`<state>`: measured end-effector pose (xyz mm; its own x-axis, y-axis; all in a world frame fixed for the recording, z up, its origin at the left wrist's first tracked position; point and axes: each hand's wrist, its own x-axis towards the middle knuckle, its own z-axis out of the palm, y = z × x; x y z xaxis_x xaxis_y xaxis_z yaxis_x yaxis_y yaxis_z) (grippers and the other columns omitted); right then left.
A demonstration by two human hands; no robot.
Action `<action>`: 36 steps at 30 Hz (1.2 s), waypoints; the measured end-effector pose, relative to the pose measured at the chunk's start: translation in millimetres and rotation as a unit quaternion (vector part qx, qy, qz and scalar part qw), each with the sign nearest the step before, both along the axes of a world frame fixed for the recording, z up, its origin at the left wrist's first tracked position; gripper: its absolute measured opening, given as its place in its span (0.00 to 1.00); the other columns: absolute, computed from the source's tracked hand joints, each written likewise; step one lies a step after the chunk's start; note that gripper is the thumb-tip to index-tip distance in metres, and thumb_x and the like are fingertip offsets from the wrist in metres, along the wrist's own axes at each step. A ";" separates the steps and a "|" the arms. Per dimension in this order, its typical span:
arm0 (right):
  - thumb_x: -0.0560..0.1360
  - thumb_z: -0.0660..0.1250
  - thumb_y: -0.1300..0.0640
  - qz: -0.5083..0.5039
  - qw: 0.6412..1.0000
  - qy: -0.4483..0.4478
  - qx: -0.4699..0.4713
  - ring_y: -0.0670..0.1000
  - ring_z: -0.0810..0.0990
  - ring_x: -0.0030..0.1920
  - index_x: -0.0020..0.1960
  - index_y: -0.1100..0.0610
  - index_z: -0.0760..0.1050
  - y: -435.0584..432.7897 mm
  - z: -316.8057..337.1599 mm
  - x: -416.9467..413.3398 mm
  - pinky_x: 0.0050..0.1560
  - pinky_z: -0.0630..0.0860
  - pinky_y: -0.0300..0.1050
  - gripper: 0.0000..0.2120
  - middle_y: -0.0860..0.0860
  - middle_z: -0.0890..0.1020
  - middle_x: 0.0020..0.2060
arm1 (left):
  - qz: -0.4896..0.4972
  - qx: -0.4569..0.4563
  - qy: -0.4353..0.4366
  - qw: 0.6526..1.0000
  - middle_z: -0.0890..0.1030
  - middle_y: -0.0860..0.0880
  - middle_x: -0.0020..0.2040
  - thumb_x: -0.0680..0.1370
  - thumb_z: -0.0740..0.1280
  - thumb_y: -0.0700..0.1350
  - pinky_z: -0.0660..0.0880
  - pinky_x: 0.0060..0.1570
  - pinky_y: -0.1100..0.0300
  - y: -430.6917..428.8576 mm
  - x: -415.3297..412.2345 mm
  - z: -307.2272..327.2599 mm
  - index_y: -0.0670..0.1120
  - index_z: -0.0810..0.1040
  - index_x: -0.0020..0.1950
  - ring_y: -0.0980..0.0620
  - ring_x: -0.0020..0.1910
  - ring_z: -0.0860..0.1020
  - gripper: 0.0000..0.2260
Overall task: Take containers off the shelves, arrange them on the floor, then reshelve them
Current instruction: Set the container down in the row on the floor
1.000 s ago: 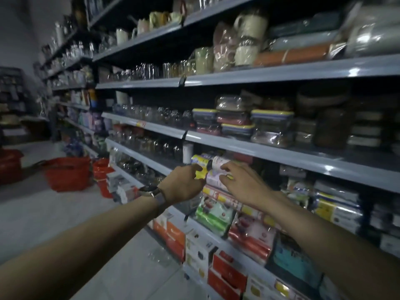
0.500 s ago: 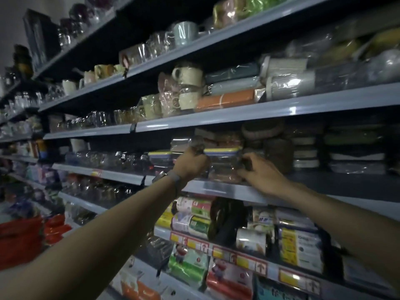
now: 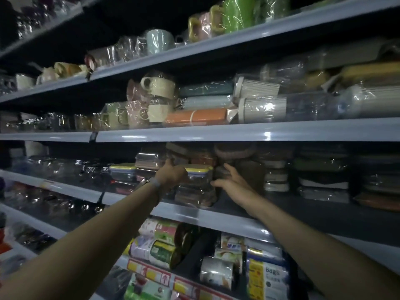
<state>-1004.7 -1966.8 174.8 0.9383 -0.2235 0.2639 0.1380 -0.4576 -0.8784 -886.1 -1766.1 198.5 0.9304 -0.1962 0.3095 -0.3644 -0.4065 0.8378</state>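
Forearms come in from lower left and lower right. Between them, bottom centre, packaged rolls [image 3: 159, 245] lie on a low shelf; not task items. Above that, mid-frame, is the shelf [image 3: 194, 215] that carries the containers.

Left hand [image 3: 171, 176], wristband on, is curled at the left side of the stack [image 3: 195, 191]. It looks like a grip, but the fingertips are hidden behind it. Right hand [image 3: 234, 185] is spread wide at the stack's right side, thumb just at its edge and fingers reaching past toward dark tubs [image 3: 249, 169]. Contact unclear.

The stack is clear lidded boxes with a yellow-rimmed lid on top, wrapped together in film. It sits at centre frame near the shelf's front lip.

Judgement: light, stiff plastic, empty by the look. The film is slick and may slide under fingers, so a pinch alone is weak. Best hold — palms on opposite side walls, low down, or one hand under the base once it clears the lip. The top box could shift if the wrap is loose.

Left box [image 3: 123, 172] stands close by. Further up, wrapped mugs [image 3: 159, 96] and an orange roll [image 3: 197, 118] are on the next shelf — dim.
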 end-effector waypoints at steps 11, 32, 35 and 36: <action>0.77 0.72 0.50 0.043 0.999 -0.004 0.001 0.51 0.71 0.72 0.82 0.37 0.57 1.5 -9.9 23.8 0.65 0.67 0.47 0.39 0.47 0.71 0.76 | -0.001 -0.052 0.007 0.999 0.81 0.39 0.57 0.58 0.66 0.59 0.81 0.54 0.46 -10.3 -4.8 -16.3 0.47 0.66 0.76 0.39 0.54 0.82 0.46; 0.66 0.77 0.49 0.028 0.975 -0.081 0.205 0.50 0.79 0.65 0.59 0.37 0.77 3.0 -16.8 20.5 0.73 0.72 0.53 0.23 0.44 0.82 0.62 | -0.036 -0.225 0.048 0.973 0.76 0.49 0.39 0.75 0.63 0.38 0.70 0.30 0.65 -22.5 -37.0 -30.1 0.42 0.79 0.66 0.54 0.35 0.72 0.19; 0.77 0.71 0.58 0.041 0.969 -0.083 0.230 0.49 0.79 0.64 0.57 0.39 0.75 2.2 -17.3 7.8 0.72 0.70 0.52 0.16 0.48 0.81 0.64 | -0.055 -0.254 0.043 0.965 0.75 0.51 0.37 0.71 0.63 0.40 0.70 0.31 0.64 -21.7 -47.2 -30.1 0.40 0.79 0.66 0.54 0.34 0.72 0.23; 0.78 0.70 0.59 0.046 0.966 -0.083 0.242 0.49 0.79 0.63 0.58 0.39 0.75 2.2 -17.6 3.9 0.72 0.69 0.53 0.16 0.49 0.81 0.64 | -0.055 -0.259 0.036 0.964 0.75 0.52 0.37 0.71 0.64 0.40 0.70 0.32 0.64 -21.1 -51.4 -30.6 0.41 0.79 0.66 0.55 0.34 0.71 0.23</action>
<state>-1000.8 -1964.7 157.2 0.9143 -0.2754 0.2971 0.3153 0.0230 -0.9487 -937.5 -1787.3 167.9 0.9355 -0.1317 0.3279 -0.3148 0.1111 0.9426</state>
